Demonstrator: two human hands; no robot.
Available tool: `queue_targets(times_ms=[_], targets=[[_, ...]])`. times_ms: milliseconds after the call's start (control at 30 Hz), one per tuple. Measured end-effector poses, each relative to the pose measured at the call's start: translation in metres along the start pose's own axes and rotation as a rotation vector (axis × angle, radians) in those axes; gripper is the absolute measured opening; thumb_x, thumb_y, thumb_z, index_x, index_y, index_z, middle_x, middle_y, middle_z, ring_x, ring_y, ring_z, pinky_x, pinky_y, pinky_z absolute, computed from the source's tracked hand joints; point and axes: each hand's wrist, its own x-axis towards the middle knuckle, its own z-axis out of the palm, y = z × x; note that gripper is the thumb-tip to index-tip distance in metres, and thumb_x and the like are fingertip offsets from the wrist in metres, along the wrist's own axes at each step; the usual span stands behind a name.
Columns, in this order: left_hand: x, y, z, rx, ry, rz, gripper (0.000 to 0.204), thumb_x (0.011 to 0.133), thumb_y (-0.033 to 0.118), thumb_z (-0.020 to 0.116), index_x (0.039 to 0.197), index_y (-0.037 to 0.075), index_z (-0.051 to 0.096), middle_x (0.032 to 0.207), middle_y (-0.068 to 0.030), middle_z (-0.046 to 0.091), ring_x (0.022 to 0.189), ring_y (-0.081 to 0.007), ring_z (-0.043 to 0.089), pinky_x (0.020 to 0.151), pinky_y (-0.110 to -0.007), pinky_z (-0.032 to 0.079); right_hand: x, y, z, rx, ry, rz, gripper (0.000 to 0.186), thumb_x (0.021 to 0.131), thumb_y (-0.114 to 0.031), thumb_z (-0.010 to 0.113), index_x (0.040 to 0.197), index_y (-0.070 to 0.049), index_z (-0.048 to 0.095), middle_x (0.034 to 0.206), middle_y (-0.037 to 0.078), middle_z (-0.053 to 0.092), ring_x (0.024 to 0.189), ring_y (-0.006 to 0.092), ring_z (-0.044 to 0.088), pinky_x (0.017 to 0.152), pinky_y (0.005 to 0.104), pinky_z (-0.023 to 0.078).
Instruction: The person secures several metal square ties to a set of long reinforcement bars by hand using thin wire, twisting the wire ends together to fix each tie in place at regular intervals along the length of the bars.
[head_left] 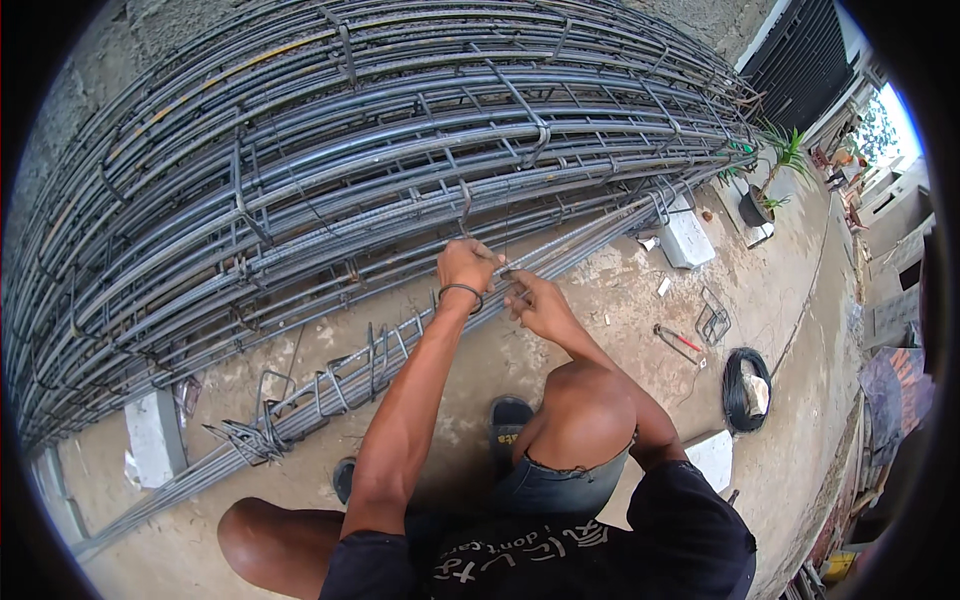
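Note:
My left hand (466,268), with a dark band at its wrist, is closed over a long bundle of steel reinforcing bars (585,240). A thin dark wire (506,225) rises by its fingertips, which seem to pinch it. Just to the right, my right hand (538,304) has its fingers curled against the same bars; what lies in them is hidden. Several bent steel stirrups (345,385) sit around the bundle to the lower left, some bunched together.
Behind the bundle lies a large stack of tied rebar cages (400,140). White blocks (155,440) (684,238) support the bars. On the concrete at right are red-handled pincers (680,343), a loose stirrup (713,318), a black wire coil (736,400) and a potted plant (757,207).

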Motion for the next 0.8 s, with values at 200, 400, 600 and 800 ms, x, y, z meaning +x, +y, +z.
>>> queue_targets(times_ms=[200, 400, 600, 800], targets=[[0.011, -0.027, -0.01, 0.096, -0.142, 0.277, 0.038, 0.087, 0.035, 0.057, 0.07, 0.002, 0.065, 0.068, -0.0091, 0.059, 0.064, -0.0138, 0.056, 0.058, -0.035, 0.043, 0.016, 0.014, 0.027, 0.469, -0.013, 0.101, 0.025, 0.086, -0.009, 0.064, 0.107, 0.001, 0.054, 0.082, 0.006, 0.063, 0.066, 0.0126, 0.061, 0.054, 0.0256, 0.048], [-0.002, -0.002, -0.032, -0.1, -0.515, -0.03, 0.02, 0.076, 0.02, 0.055, 0.076, 0.002, 0.065, 0.07, -0.0048, 0.058, 0.059, -0.0152, 0.047, 0.053, -0.031, 0.037, -0.007, -0.019, 0.016, 0.471, -0.214, 0.335, 0.02, 0.09, -0.023, 0.061, 0.086, -0.004, 0.062, 0.065, 0.002, 0.057, 0.053, 0.0089, 0.053, 0.047, 0.0218, 0.04], [-0.025, -0.008, -0.019, 0.07, -0.016, 0.726, 0.024, 0.072, 0.008, 0.063, 0.094, 0.0, 0.067, 0.081, -0.0132, 0.067, 0.077, -0.0244, 0.065, 0.067, -0.031, 0.048, 0.012, -0.068, -0.021, 0.645, -0.139, 0.528, 0.028, 0.092, -0.027, 0.059, 0.084, 0.0, 0.062, 0.052, -0.001, 0.046, 0.041, 0.0075, 0.037, 0.038, 0.0247, 0.027], [-0.019, -0.009, -0.001, 0.053, 0.201, 0.345, 0.012, 0.076, 0.015, 0.064, 0.077, 0.004, 0.069, 0.073, -0.0167, 0.066, 0.067, -0.0336, 0.065, 0.063, -0.039, 0.049, 0.036, -0.101, -0.021, 0.237, -0.168, 0.2, 0.039, 0.09, -0.038, 0.06, 0.08, -0.001, 0.064, 0.052, -0.003, 0.044, 0.042, 0.0057, 0.037, 0.039, 0.0231, 0.028]])
